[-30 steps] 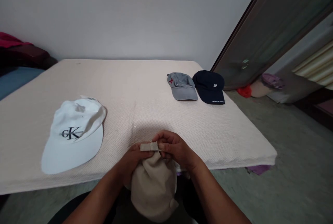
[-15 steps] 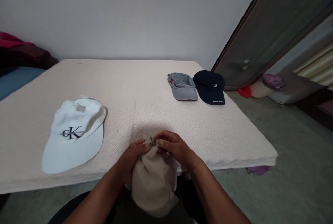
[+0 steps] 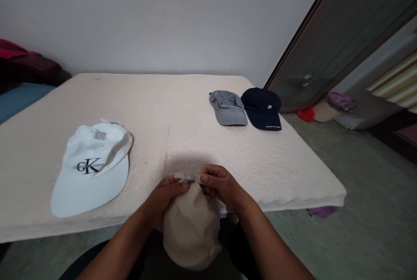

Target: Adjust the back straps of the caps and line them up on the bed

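A beige cap (image 3: 192, 228) hangs below the mattress's near edge, its brim toward me. My left hand (image 3: 166, 195) grips the back of the cap, thumb and fingers pinched on the left end of its beige strap (image 3: 188, 177). My right hand (image 3: 221, 186) pinches the strap's right end from the other side. Both hands are closed on the strap, which lies level between them. The strap's buckle is hidden by my fingers.
A white cap with a black logo (image 3: 93, 163) lies on the cream mattress (image 3: 169, 115) at the left. A grey cap (image 3: 228, 108) and a navy cap (image 3: 263, 107) sit side by side at the far right. A glass door (image 3: 329, 37) leans on the right.
The strap was level a second ago, bunched up between my fingers half a second ago, and is drawn out level again now. The cap sits slightly lower.
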`<state>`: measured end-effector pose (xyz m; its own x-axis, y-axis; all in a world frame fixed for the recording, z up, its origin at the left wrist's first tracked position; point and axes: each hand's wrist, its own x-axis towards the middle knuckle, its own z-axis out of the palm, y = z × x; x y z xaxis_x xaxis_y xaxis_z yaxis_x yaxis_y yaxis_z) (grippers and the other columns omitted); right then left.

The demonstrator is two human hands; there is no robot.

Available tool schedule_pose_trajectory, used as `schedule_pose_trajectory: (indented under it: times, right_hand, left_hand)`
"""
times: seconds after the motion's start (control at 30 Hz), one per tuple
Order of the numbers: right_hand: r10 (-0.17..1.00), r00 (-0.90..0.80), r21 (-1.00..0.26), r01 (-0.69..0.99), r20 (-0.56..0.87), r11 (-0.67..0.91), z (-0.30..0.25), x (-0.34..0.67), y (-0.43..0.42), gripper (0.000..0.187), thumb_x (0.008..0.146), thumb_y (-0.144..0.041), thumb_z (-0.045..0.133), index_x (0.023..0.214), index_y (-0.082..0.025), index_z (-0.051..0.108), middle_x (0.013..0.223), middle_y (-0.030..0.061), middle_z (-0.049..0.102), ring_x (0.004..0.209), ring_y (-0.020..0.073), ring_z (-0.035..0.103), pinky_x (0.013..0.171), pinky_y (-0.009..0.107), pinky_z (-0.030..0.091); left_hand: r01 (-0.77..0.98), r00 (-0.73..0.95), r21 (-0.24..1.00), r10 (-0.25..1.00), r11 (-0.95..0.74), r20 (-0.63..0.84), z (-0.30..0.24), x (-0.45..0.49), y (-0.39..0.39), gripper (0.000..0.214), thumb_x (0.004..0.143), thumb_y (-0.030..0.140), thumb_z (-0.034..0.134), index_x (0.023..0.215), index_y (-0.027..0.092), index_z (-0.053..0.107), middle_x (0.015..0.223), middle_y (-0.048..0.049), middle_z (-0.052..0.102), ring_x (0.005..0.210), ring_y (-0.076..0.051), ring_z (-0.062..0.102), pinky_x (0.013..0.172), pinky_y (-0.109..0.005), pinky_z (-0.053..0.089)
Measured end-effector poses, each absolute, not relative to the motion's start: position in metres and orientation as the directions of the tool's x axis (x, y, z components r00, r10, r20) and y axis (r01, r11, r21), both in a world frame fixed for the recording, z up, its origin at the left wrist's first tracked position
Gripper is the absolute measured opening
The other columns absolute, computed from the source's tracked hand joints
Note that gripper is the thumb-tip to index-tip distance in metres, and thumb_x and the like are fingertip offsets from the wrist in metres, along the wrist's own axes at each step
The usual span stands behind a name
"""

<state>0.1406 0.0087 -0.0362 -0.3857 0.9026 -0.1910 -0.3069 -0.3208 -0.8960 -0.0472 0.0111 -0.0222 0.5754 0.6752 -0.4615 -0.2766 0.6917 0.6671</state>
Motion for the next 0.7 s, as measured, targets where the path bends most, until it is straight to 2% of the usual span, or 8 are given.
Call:
schedule_pose_trajectory:
  times: [0.13, 0.3, 0.57, 0.7]
  right_hand:
    - [0.882, -0.421, -0.905, -0.257, -0.212, -0.340, -0.0346, 0.1405, 0.0102, 0.025, 0.076, -0.033, 0.064, 0.064, -0.016, 0.051, 0.052, -0.0054, 0.043, 0.046, 0.0064, 0.035, 0.045, 0.021, 0.024]
    - [0.882, -0.409, -0.907, -0.233, -0.236, -0.351, -0.0325, 0.1402, 0.0100, 0.023, 0.076, -0.032, 0.062, 0.064, -0.016, 0.051, 0.051, -0.0057, 0.043, 0.045, 0.0065, 0.035, 0.044, 0.021, 0.025]
    - [0.899, -0.390, -0.894, -0.302, -0.200, -0.330, -0.0348, 0.1347, 0.0090, 0.025, 0.076, -0.033, 0.064, 0.064, -0.016, 0.050, 0.052, -0.0063, 0.041, 0.044, 0.0054, 0.033, 0.043, 0.021, 0.023]
    - [0.890, -0.413, -0.916, -0.251, -0.192, -0.314, -0.0345, 0.1376, 0.0098, 0.027, 0.076, -0.037, 0.065, 0.066, -0.016, 0.051, 0.052, -0.0063, 0.041, 0.045, 0.0058, 0.034, 0.045, 0.021, 0.024]
  left_hand:
    - [-0.328, 0.575, 0.663, 0.699, 0.673, -0.426, -0.0206, -0.0454, 0.0100, 0.012, 0.072, 0.023, 0.068, 0.079, 0.013, 0.066, 0.067, -0.0033, 0.066, 0.058, -0.014, 0.060, 0.057, -0.023, 0.045]
    - [-0.288, 0.523, 0.703, 0.722, 0.651, -0.454, -0.0140, -0.0404, 0.0080, 0.016, 0.066, 0.024, 0.075, 0.075, 0.015, 0.065, 0.065, -0.0019, 0.066, 0.054, -0.012, 0.058, 0.053, -0.021, 0.044]
    - [-0.240, 0.539, 0.754, 0.730, 0.612, -0.421, -0.0186, -0.0378, 0.0062, 0.012, 0.072, 0.024, 0.069, 0.080, 0.015, 0.069, 0.068, -0.0024, 0.067, 0.060, -0.012, 0.059, 0.060, -0.022, 0.044]
    - [-0.215, 0.532, 0.759, 0.725, 0.614, -0.437, -0.0168, -0.0383, 0.0066, 0.011, 0.072, 0.026, 0.068, 0.078, 0.017, 0.070, 0.071, -0.0027, 0.068, 0.062, -0.014, 0.059, 0.061, -0.024, 0.044]
